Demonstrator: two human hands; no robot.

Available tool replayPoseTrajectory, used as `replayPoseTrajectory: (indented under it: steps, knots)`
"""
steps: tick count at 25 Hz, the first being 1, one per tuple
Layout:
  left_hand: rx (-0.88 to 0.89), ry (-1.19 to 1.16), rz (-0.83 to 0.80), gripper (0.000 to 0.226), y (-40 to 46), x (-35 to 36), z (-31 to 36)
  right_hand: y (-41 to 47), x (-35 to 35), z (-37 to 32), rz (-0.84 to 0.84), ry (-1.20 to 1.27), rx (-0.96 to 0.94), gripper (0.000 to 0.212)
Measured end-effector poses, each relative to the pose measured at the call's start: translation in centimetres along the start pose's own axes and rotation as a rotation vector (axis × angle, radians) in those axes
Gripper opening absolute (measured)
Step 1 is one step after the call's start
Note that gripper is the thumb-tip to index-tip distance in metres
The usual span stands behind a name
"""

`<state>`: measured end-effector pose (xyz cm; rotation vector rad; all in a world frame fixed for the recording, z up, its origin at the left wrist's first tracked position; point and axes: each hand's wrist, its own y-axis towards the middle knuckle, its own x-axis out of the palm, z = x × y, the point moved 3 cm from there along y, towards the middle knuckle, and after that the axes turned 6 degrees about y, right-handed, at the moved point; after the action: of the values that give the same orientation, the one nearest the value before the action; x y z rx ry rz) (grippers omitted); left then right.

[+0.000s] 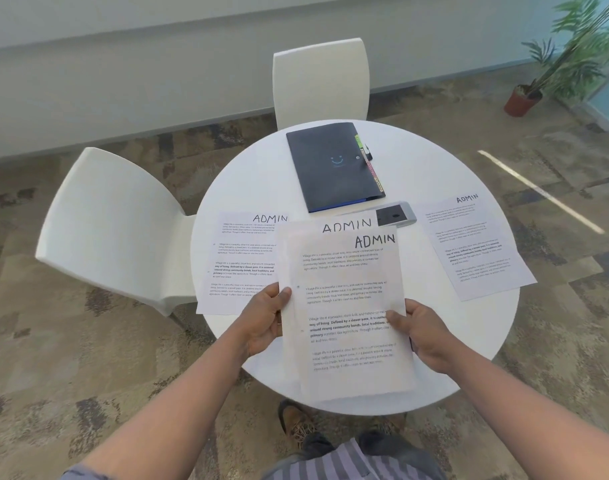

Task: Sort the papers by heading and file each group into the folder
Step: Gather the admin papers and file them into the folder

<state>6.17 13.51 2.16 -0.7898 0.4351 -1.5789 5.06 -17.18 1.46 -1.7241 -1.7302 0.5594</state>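
Bright, even indoor light, white surface [434,161] nearly washed out, a thin glare streak on the carpet [542,192] at right, soft faint shadows, wide-angle bending at edges, slight blur on the held paper [348,306]

The table [417,174] is plain white; the two chairs [119,223] are white as well; the papers [344,306] are white with black print and a black handwritten heading (ADMIN on each that can be read); the folder [332,164] is dark navy with a pale blue smiling face, a blue lower edge and green, pink and yellow tabs down its side; the carpet [71,358] is mottled beige, brown and grey; the plant [580,39] is green in a reddish-brown pot [521,100]; the trousers [348,462] are striped grey and lilac.
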Motion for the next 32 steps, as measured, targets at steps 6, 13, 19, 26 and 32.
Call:
replayPoseTrajectory:
  steps: [6,13,19,26,32]
  knots:
    - [0.175,0.17,0.131,0.022,0.2,2.9,3.5,1.0,-1.9,-2.8,0.026,0.036,-0.071,0.021]
    - [0.373,0.377,0.44,0.023,-2.0,3.8,7.8,5.0,-9.8,-7.1,0.226,-0.007,-0.197,0.015]
    - [0.44,0.451,0.323,0.021,-4.9,7.9,11.7,7.3,-12.8,-10.9,0.156,-0.033,-0.24,0.02]
    - [0.48,0.117,0.221,0.029,-7.0,12.6,12.6,7.9,-11.4,-12.1,-0.047,0.125,-0.159,0.02]
    - [0.372,0.062,0.508,0.013,-5.2,12.3,9.2,5.8,-8.8,-12.8,-0.299,0.203,-0.06,0.025]
